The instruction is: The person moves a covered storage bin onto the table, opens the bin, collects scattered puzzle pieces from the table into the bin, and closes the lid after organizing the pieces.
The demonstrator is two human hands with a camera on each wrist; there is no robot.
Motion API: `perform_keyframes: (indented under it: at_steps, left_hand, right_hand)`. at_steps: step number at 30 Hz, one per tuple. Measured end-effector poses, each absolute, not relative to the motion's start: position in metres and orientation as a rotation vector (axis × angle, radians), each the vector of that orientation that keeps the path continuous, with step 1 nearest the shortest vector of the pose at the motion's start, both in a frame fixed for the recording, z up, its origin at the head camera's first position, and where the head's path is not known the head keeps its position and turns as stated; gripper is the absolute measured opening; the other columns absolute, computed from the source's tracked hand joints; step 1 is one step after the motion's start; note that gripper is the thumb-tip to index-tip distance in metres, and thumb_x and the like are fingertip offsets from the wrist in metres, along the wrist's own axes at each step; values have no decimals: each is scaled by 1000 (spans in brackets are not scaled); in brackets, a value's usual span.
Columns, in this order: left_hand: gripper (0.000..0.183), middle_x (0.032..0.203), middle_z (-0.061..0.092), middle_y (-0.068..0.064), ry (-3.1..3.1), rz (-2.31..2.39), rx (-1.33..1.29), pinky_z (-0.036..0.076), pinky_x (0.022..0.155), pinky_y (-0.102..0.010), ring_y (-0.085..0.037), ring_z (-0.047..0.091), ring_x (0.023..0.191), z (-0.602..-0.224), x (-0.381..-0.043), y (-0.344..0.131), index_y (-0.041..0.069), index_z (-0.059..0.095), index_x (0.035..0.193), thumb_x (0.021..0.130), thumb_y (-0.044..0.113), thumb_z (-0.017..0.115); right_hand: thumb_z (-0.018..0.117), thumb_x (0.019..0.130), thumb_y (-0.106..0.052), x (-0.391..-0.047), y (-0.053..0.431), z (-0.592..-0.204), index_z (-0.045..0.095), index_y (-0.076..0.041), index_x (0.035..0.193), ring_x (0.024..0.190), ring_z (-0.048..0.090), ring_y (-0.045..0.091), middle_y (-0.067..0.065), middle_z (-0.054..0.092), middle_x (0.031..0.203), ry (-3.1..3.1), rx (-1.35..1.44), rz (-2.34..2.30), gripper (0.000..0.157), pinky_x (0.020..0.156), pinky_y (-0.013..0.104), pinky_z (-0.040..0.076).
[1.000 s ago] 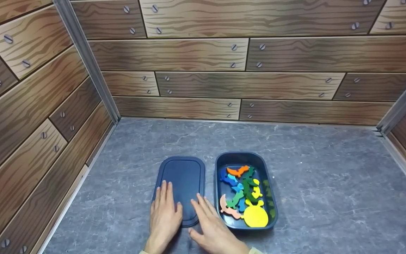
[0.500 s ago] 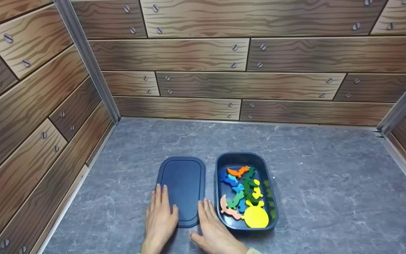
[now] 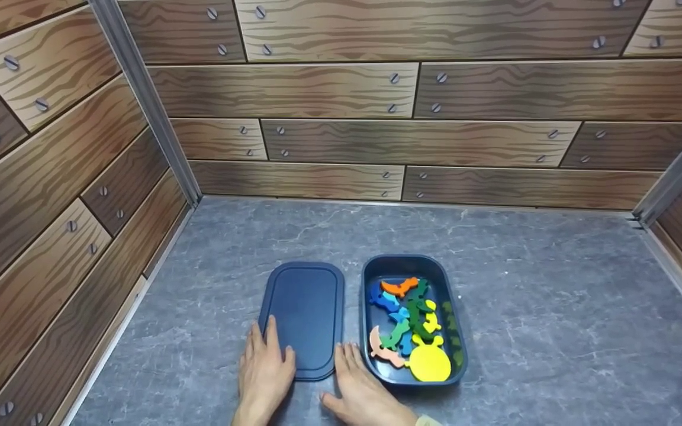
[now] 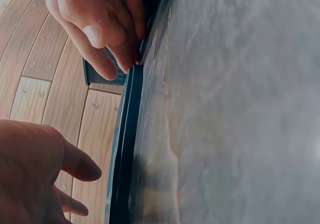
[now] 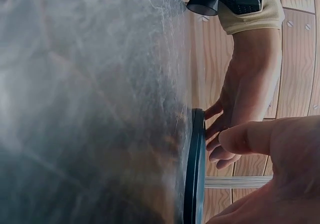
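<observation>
A dark blue rounded lid (image 3: 308, 313) lies flat on the tabletop. My left hand (image 3: 265, 374) is at its near left edge, fingers extended; in the left wrist view the left hand (image 4: 35, 174) has its thumb and fingers apart. At the lid's near right corner is my right hand (image 3: 362, 384), with straight fingers; its fingertips appear to touch the lid's edge (image 4: 125, 149). Right of the lid stands a matching box (image 3: 458, 349), uncovered, holding several colourful animal-shaped pieces, among them an orange piece (image 3: 400, 287), a pink piece (image 3: 386, 349) and a round yellow piece (image 3: 430, 362).
Grey marbled tabletop (image 3: 554, 307) extends on both sides of the lid and box. Wood-patterned panels (image 3: 329, 139) wall in the back, left and right. A narrow gap separates the lid from the box.
My left hand has slid back towards me and slightly left, off most of the lid's top. The right hand has shifted slightly nearer, to the lid's right edge. Lid and box look unmoved.
</observation>
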State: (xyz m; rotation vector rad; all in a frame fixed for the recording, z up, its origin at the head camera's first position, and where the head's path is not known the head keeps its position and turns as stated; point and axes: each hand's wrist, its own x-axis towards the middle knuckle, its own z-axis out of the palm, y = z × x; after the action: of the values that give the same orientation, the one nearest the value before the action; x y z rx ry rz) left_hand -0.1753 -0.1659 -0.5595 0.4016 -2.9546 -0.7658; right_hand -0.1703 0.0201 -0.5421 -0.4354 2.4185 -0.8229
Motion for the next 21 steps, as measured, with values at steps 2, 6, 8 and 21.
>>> perform_keyframes:
  at_steps: [2,6,8,21]
  left_hand:
    - [67,150,23,-39,-2964,-759,407,27,105,-66,-52,26,138,-559,-175,-166,0,35,151,93,25,57]
    - [66,147,25,-42,-2974,-749,413,27,104,-66,-53,25,138,-559,-176,-167,-1,35,151,94,26,56]
    - [66,147,25,-42,-2983,-746,429,27,105,-66,-53,25,138,-558,-176,-167,-1,35,151,94,26,56]
    - [66,148,25,-41,-3007,-829,406,23,109,-63,-52,23,138,-556,-178,-175,-1,35,150,95,26,56]
  right_hand:
    - [64,92,-46,-171,20,-542,23,3,154,147,12,37,24,16,159,2427,-451,-829,89,114,56,19]
    - [64,92,-43,-173,19,-543,24,4,153,147,14,38,24,19,159,2450,-483,-828,87,114,55,20]
    - [64,92,-43,-175,17,-542,24,3,154,147,14,37,24,19,159,2445,-471,-823,86,114,55,20]
    - [63,92,-45,-176,15,-542,26,-2,155,148,13,34,20,18,160,2415,-406,-864,85,114,56,18]
